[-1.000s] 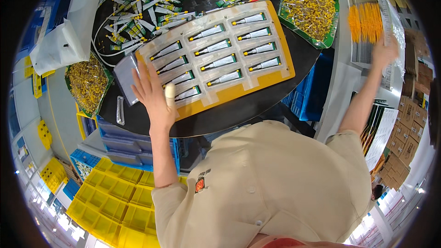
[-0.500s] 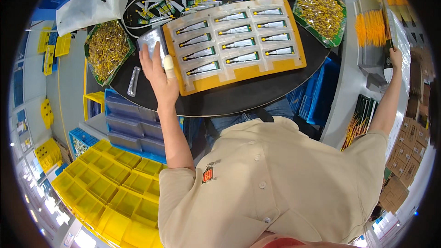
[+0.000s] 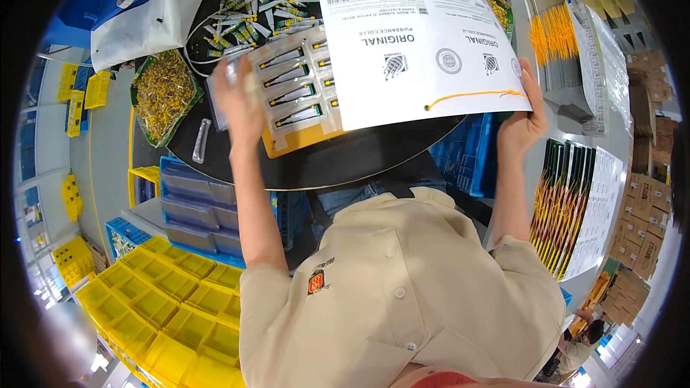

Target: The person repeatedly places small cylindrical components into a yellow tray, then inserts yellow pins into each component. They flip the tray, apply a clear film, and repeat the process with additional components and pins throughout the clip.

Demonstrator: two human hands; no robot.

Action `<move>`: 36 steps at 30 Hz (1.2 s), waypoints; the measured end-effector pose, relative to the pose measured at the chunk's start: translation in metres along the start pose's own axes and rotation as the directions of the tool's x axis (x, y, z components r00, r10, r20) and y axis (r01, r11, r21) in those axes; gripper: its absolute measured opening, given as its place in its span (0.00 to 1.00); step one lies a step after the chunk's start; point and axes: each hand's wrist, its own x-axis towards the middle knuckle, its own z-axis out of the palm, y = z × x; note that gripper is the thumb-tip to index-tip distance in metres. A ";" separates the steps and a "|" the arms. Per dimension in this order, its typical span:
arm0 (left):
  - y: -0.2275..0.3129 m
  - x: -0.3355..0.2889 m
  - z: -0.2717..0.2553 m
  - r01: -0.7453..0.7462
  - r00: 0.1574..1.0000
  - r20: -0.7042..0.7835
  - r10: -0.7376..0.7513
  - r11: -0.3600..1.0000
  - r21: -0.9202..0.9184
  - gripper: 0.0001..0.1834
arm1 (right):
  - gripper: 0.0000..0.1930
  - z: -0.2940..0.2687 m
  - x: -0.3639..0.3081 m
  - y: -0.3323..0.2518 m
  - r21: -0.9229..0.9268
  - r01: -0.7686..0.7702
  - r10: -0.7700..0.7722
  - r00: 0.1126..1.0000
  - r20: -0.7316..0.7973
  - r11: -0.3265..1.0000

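My right hand (image 3: 523, 118) grips the right edge of a large white printed card sheet (image 3: 445, 72). An orange cord (image 3: 471, 95) runs through a hole near the sheet's lower edge. The sheet covers the middle and right of a yellow-framed tray (image 3: 287, 142), and I cannot tell whether it rests on it. At the tray's left side, small glue tubes (image 3: 298, 115) with yellow caps lie in clear moulded pockets. My left hand (image 3: 241, 100) is at the tray's left edge, beside a stack of clear plastic (image 3: 217, 104); its fingers are smeared by motion.
Loose tubes (image 3: 266, 0) are heaped at the back of the round black table (image 3: 359, 154). A green-edged tray of small yellow pieces (image 3: 165, 86) stands left, a similar one (image 3: 496, 8) right. More corded sheets (image 3: 568, 201) lie on the right-hand shelf. Yellow bins (image 3: 165, 294) stand lower left.
My right hand has come from the shelf at the right to above the tray, bringing the white printed sheet with it. My left hand stays near the tray's left edge and is now blurred.
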 end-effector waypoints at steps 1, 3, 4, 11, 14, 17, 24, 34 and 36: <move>0.012 0.011 0.026 0.007 0.995 0.095 -0.009 1.000 0.021 0.28 | 0.17 0.012 -0.005 0.000 0.099 -0.175 0.187 0.973 -0.134 0.980; 0.039 0.020 0.073 -0.023 0.929 0.367 -0.055 0.978 0.205 0.25 | 0.17 0.026 -0.007 -0.001 0.301 -0.269 0.350 0.901 -0.257 0.915; 0.047 0.026 0.090 -0.084 0.885 0.463 -0.055 0.958 0.273 0.25 | 0.17 0.027 -0.003 -0.002 0.310 -0.270 0.359 0.891 -0.277 0.912; 0.046 0.016 0.119 -0.188 0.905 0.421 0.067 0.949 0.253 0.24 | 0.22 0.015 -0.004 -0.004 0.169 -0.353 0.387 0.882 -0.269 0.920; 0.035 0.012 0.104 -0.137 0.888 0.458 0.029 0.969 0.204 0.28 | 0.21 0.021 -0.028 0.006 -0.110 -0.130 0.125 0.991 -0.051 0.985; 0.007 0.033 0.071 0.462 0.886 0.266 -0.380 0.668 -0.583 0.30 | 0.20 0.022 -0.054 0.006 -0.206 0.178 -0.107 0.944 0.312 0.962; -0.002 0.026 0.056 0.029 0.916 0.398 -0.051 0.998 0.060 0.31 | 0.20 0.037 -0.116 0.010 -0.256 0.356 -0.055 0.671 0.739 0.899; 0.029 -0.004 0.083 -0.087 0.853 0.520 -0.042 0.971 0.222 0.35 | 0.16 -0.019 -0.016 0.112 -0.539 -0.453 0.571 0.819 0.064 0.710; 0.028 -0.005 0.083 -0.091 0.868 0.495 -0.031 0.971 0.219 0.35 | 0.21 -0.044 0.000 0.189 0.089 -0.850 0.801 0.449 -0.397 0.520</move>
